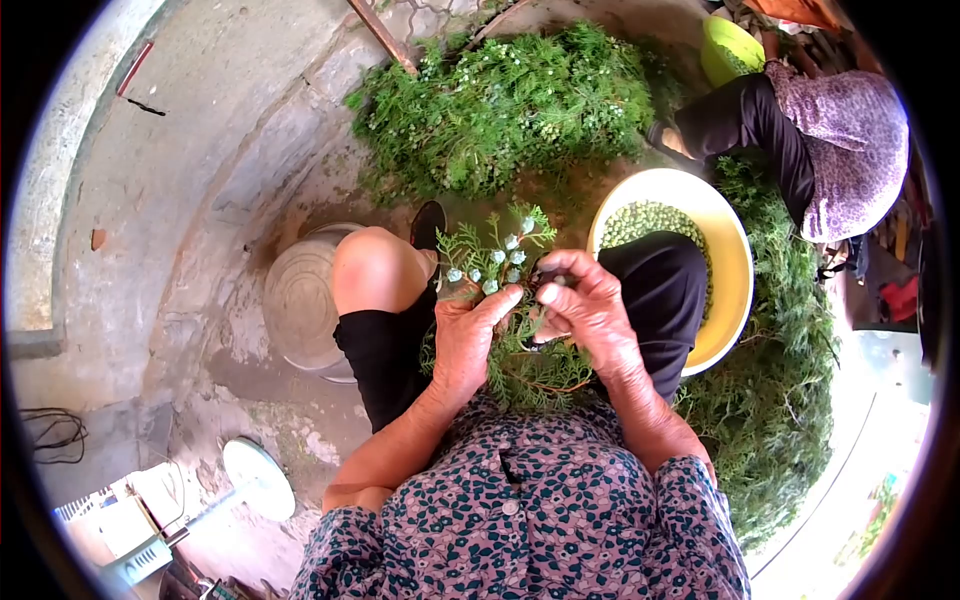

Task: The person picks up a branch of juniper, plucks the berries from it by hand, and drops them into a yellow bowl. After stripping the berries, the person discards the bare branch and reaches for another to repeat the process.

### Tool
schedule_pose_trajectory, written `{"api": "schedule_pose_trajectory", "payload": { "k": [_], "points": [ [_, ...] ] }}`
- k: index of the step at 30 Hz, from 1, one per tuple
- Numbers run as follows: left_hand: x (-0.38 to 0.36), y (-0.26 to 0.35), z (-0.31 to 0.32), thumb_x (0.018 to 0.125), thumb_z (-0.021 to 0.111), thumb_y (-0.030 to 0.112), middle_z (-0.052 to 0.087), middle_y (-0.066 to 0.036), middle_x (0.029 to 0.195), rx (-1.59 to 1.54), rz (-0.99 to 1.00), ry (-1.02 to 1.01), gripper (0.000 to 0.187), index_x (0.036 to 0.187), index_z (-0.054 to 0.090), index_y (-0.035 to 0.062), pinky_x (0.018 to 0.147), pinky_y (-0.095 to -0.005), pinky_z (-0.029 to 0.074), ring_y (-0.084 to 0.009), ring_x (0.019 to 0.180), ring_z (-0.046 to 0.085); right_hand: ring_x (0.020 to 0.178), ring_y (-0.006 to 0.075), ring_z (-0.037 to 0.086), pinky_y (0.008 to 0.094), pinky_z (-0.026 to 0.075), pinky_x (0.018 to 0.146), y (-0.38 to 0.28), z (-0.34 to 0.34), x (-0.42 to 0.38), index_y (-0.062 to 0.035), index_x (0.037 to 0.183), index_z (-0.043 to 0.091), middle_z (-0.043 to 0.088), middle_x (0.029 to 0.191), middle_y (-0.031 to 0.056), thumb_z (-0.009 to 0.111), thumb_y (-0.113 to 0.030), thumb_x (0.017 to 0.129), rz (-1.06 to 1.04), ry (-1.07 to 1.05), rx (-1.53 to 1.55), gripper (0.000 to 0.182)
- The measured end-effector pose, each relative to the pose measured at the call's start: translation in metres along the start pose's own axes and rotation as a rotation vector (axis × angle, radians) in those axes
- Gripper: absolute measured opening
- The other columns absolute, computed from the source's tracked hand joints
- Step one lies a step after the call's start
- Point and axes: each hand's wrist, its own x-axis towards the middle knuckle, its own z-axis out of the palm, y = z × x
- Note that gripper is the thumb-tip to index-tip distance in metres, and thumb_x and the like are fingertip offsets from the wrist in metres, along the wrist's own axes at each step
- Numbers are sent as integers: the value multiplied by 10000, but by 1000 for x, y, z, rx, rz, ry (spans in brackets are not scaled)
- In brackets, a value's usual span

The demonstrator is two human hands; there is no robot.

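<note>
A yellow tub (738, 275) is standing beside my right leg, holding small green berries (650, 217), and my black-covered knee (655, 265) is hiding part of it. Beyond my feet a heap of leafy branches (510, 115) is covering the floor, with a wooden stick (385, 38) ending at its edge. More greenery (775, 430) is spreading past the tub on the right, where another person (850, 150) is sitting near a lime-green basin (722, 50). A round, flat-topped metal thing (305, 300) is resting beside my left knee (370, 265).

Between my knees, above my lap, I'm holding a leafy sprig (475, 245) with pale blue-green berries. My left hand (463, 345) is pinching its stems, thumb on top and pointing inward. My right hand (600, 310) is curling in from the other side, thumb and forefinger drawing close at the stems; I can't tell what is between their tips. Both forearms are angling inward.
</note>
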Motion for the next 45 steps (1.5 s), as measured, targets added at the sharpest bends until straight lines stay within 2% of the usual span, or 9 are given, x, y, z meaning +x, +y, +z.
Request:
{"api": "schedule_pose_trajectory", "payload": {
  "k": [3,6,11,19,27,33,37,41,45],
  "points": [
    [2,-6,-5,776,648,79,570,10,635,16,31,-39,70,799,646,13,479,-211,347,-52,526,463,511,49,473,175,378,451,14,7,3,-60,1012,575,543,750,-25,665,-159,805,-230,33,-303,246],
    [1,0,-3,779,649,87,580,10,653,19,21,3,70,778,646,17,480,-214,348,-52,534,469,485,56,460,170,375,441,-6,7,0,-31,913,576,535,652,-9,594,-197,862,159,108,106,175],
    [1,-1,-1,774,658,81,592,6,669,21,33,38,64,752,638,24,483,-211,348,-51,545,478,515,52,475,160,358,424,-20,4,-1,-45,893,552,552,703,-6,619,-151,841,168,121,387,136],
    [-1,-6,-4,770,671,57,465,67,595,250,132,-47,169,644,561,35,462,-206,271,-14,533,372,769,125,551,239,449,712,4,13,-2,1,937,616,600,811,49,706,-28,718,-45,138,-296,238],
    [-3,-2,-4,812,635,92,501,72,607,192,63,-136,102,750,639,12,477,-198,288,-11,540,382,467,60,433,186,326,396,0,8,1,-23,852,578,521,602,8,617,-173,845,170,129,133,155],
    [3,-9,-3,811,639,94,494,66,583,144,36,-69,100,733,633,33,463,-199,268,-14,514,371,464,104,462,209,352,386,-17,4,-5,-36,905,550,550,648,53,608,-109,835,157,191,430,116],
    [5,-14,-5,806,647,102,484,58,574,208,72,-94,152,683,597,28,447,-210,273,-17,514,369,560,66,495,205,393,471,-15,11,-12,-24,917,602,575,706,26,655,-49,790,88,61,21,141],
    [11,-27,-15,768,597,21,451,40,541,366,175,-130,167,623,515,7,428,-243,308,-37,507,381,667,212,570,297,459,607,-8,24,-6,-24,893,619,582,766,97,732,-83,663,-306,78,-713,263],
    [14,-33,-22,753,559,-9,467,27,550,536,344,-182,85,671,534,0,445,-238,318,-42,514,389,660,194,561,287,453,594,-2,23,0,-5,873,606,571,754,106,703,-64,695,-370,40,-813,211]
  ]
}}
